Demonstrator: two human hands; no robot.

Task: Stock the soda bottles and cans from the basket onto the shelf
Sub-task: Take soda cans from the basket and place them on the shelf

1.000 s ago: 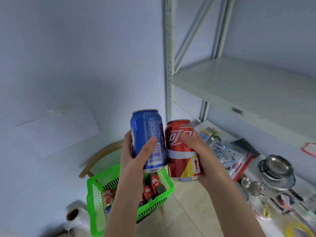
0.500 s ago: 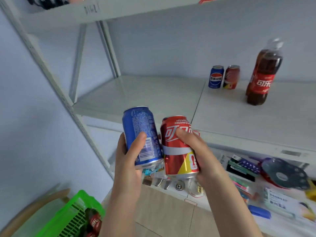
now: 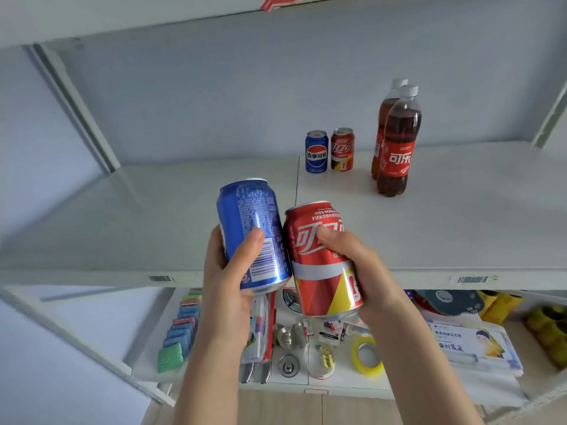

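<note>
Your left grip (image 3: 227,286) clamps the blue can (image 3: 248,216); right grip (image 3: 368,271) clamps the red can (image 3: 319,271); cans touch; shelf (image 3: 153,216) at 12 o'clock.

A white metal shelving unit (image 3: 80,108) stands against a pale blue-grey wall (image 3: 214,96). Its middle shelf (image 3: 138,222) consists of two flat boards that meet at a straight seam (image 3: 297,185). A barcode label (image 3: 472,279) is fixed to the front edge on the right side. The upper shelf (image 3: 122,19) spans the top of the view and carries a red tag (image 3: 288,2) on its edge. The lower shelf (image 3: 337,380) holds small household goods, including a row of blue and green pads (image 3: 179,332) and a yellow tape roll (image 3: 366,355). A tan tiled floor (image 3: 276,407) lies below. Lighting is soft and even, with faint shadows on the boards.
</note>
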